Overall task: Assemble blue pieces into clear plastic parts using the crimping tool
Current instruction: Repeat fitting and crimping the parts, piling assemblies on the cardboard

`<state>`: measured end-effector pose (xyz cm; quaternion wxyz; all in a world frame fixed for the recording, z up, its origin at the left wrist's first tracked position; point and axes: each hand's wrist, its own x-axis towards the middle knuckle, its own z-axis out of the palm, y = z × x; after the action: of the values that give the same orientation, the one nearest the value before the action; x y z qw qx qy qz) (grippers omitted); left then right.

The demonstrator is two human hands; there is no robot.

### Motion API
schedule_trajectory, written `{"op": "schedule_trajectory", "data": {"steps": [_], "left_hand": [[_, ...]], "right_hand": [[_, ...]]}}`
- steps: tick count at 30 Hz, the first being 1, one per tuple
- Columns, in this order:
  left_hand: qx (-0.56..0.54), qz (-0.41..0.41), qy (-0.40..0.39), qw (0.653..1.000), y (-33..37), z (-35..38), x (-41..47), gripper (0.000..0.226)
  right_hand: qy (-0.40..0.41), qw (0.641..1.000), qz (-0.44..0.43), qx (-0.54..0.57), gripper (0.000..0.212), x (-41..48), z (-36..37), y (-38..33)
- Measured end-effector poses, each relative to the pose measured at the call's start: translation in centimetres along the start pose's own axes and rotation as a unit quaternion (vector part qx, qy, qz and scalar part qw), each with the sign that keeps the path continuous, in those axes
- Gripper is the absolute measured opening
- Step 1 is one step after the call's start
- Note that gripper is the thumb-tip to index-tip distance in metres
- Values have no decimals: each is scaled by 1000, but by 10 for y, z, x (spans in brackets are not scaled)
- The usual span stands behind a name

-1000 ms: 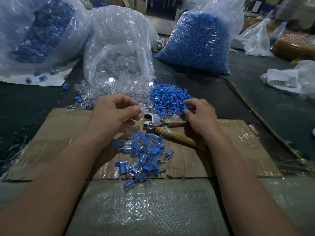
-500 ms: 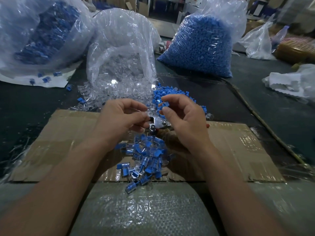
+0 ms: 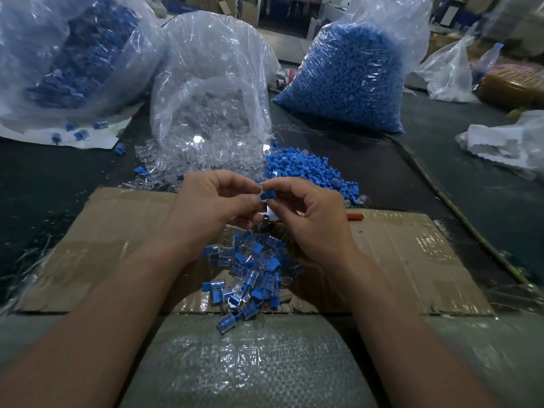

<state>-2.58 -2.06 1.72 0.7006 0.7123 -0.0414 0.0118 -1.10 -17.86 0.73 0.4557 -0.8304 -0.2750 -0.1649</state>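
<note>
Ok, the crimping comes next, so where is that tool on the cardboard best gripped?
Grip the tool by its handles, coming from the right. Its red handle tip shows clearly, pointing right across the cardboard past the right hand, which covers most of the rest, so that end is probably freest.

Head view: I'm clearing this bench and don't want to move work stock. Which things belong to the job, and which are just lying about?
Job: blue piece pinched in the right hand; loose blue pieces; clear parts spilling from their bag; crimping tool, mostly hidden behind the right hand; assembled pile; cardboard.
Lying about: crumpled white bag; clear bag far right; brown bundle.
</note>
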Motion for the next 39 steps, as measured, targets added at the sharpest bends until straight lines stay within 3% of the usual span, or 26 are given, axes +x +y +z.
{"op": "schedule_trajectory", "data": {"steps": [8, 17, 29, 34, 39], "left_hand": [[10, 5, 4, 1000, 0, 3, -1, 12], [6, 9, 6, 1000, 1, 3, -2, 11], [-24, -4, -1, 1000, 2, 5, 2, 11], [-29, -13, -12, 999, 2, 5, 1, 6], [-86, -32, -30, 995, 2, 4, 2, 17]], "right_hand": [[-13, 995, -50, -89, 29, -1, -1, -4], [9, 996, -75, -47, 28, -2, -1, -2], [-5, 995, 7, 103, 32, 0, -3, 5], [-13, 994, -7, 109, 34, -2, -5, 4], [26, 996, -38, 76, 34, -2, -4, 6]]}}
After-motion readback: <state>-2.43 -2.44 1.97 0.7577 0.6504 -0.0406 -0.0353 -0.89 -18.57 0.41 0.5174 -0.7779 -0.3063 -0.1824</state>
